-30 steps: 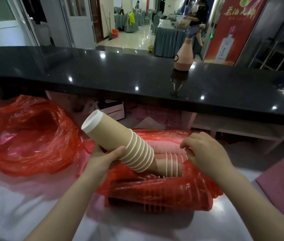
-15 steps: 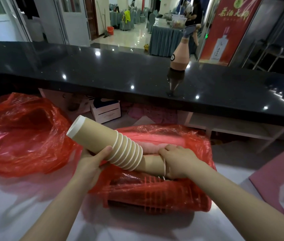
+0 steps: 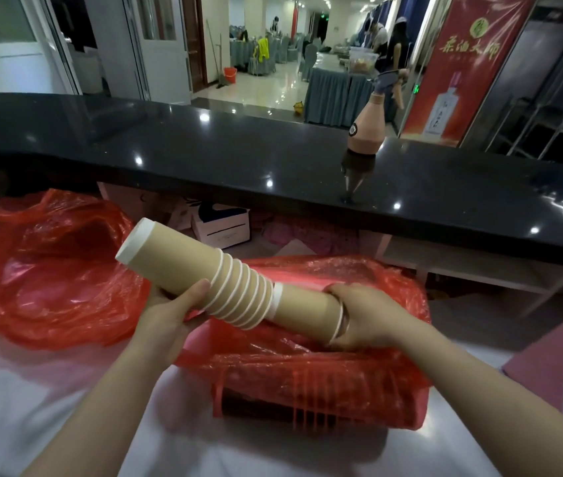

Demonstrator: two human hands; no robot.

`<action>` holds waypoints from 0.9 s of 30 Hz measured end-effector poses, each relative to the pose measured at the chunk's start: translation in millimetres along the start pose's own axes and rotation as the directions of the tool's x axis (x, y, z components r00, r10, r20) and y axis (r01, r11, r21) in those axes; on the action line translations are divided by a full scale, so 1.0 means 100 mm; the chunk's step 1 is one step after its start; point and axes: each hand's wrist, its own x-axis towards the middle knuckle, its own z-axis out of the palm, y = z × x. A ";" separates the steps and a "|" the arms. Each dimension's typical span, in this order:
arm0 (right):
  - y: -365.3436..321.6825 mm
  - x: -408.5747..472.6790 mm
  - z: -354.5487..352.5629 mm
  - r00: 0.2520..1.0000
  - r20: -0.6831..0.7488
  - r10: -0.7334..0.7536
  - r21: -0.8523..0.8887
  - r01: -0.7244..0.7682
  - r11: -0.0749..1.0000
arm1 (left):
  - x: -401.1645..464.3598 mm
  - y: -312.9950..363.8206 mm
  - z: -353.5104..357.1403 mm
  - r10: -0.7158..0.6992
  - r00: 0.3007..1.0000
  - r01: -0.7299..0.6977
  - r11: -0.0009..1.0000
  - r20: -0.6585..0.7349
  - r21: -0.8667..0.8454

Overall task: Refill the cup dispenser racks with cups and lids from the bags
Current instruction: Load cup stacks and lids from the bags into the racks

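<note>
A stack of tan paper cups (image 3: 204,266) with white rims lies slanted in the air, its closed end up to the left. My left hand (image 3: 170,313) grips it from below near the rims. A second, shorter stack of tan cups (image 3: 307,306) points into the open end of the first one. My right hand (image 3: 362,316) grips that second stack at its rims. Under both hands lies a red plastic bag (image 3: 342,373) with more cup stacks showing through it. No dispenser rack is in view.
A crumpled red bag (image 3: 49,270) lies on the white table (image 3: 32,407) at the left. A black counter (image 3: 239,166) runs across behind, with a pink spray bottle (image 3: 366,132) on it. Boxes (image 3: 223,225) sit under the counter. People stand far back.
My right hand went into the red bag, took hold of the shorter cup stack and lifted it up to the open end of the stack in my left hand.
</note>
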 end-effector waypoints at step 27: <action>-0.06 -0.22 -0.13 0.938 -0.053 0.342 0.289 -0.313 0.905 | -0.03 -0.10 -0.04 -0.158 0.986 0.154 0.986 -0.062 -0.057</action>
